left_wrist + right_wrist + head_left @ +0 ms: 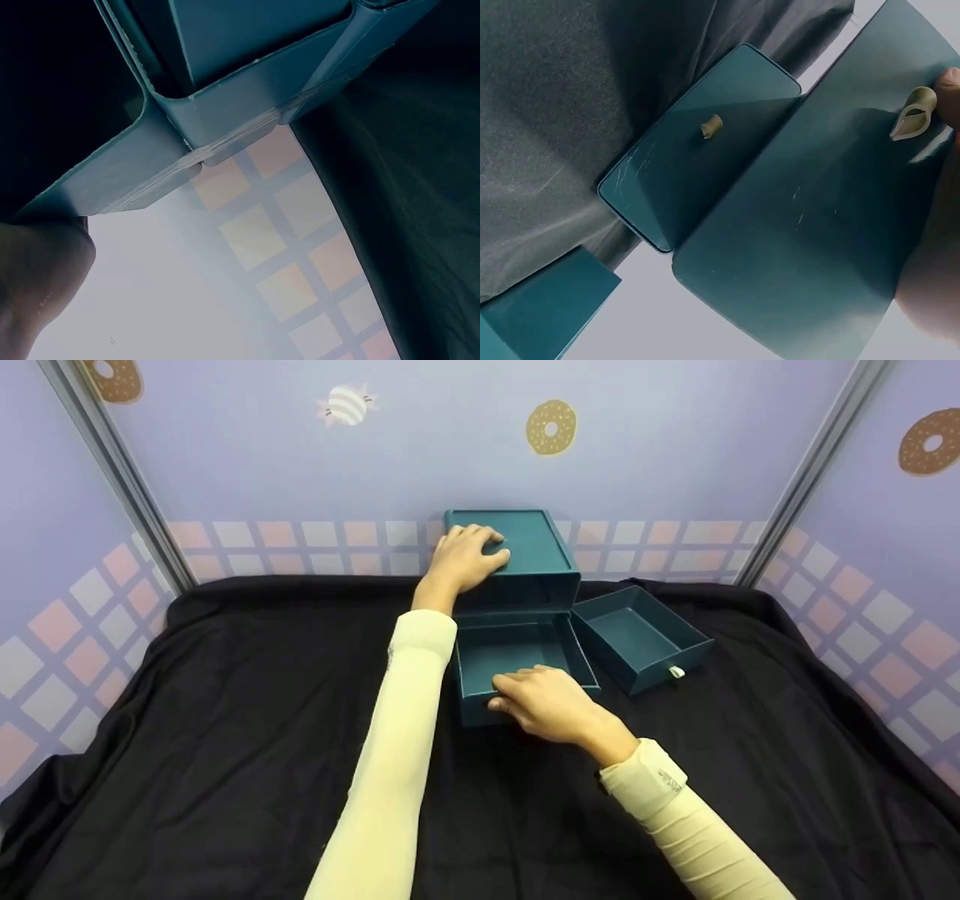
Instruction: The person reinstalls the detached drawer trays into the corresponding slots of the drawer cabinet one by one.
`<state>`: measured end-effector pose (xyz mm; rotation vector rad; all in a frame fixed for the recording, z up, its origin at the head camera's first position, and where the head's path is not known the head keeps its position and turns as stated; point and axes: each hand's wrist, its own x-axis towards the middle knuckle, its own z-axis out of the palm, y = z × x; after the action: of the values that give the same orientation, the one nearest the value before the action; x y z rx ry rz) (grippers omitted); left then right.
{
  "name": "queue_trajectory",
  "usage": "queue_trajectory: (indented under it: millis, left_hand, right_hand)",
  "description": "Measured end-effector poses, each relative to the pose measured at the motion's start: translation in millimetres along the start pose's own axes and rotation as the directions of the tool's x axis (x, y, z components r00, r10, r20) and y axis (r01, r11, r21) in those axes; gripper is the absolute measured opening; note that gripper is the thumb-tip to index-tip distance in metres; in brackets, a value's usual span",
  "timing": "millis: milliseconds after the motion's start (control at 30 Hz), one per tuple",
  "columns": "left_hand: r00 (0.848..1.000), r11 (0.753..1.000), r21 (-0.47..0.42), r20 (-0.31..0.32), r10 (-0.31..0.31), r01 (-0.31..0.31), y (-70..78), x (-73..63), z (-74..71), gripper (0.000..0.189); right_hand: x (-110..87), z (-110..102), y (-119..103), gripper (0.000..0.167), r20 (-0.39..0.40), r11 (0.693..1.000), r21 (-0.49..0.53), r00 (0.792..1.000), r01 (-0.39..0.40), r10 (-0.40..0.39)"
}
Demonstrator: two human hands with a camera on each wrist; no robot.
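Observation:
A teal drawer cabinet (536,540) stands near the back wall. My left hand (463,559) rests on the left part of its top, with thumb and index finger spread apart. In the left wrist view, part of that hand sits at the cabinet's edge beside a dark open compartment. A teal drawer (517,649) is pulled out toward me below that compartment, its inside bare. My right hand (544,701) grips its front wall, fingers over the rim and thumb on the outer face. In the right wrist view, the thumb is beside a beige pull loop (915,114).
A second teal drawer (637,637) with a pale tab lies angled on the black cloth (247,735), right of the cabinet. Beneath the pulled-out drawer, the right wrist view shows a lower drawer front (697,157) with its own loop. Patterned walls enclose the table.

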<state>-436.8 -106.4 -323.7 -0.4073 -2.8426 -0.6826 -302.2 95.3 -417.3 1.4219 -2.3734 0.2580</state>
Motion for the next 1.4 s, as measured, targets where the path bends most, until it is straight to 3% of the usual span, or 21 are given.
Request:
queue_trajectory:
  millis: [667, 1400]
  left_hand:
    - [1.0, 1.0, -0.002, -0.009, 0.001, -0.001, 0.9, -0.3, -1.6, 0.05]
    - [1.0, 1.0, 0.01, -0.006, 0.008, -0.008, 0.0, 0.6, -0.1, 0.051]
  right_hand:
    - [14.1, 4.2, 10.6, 0.036, 0.047, 0.997, 0.034, 0.997, -0.067, 0.065]
    - [23.3, 9.9, 20.0, 0.037, 0.036, 0.999, 0.002, 0.999, -0.039, 0.039]
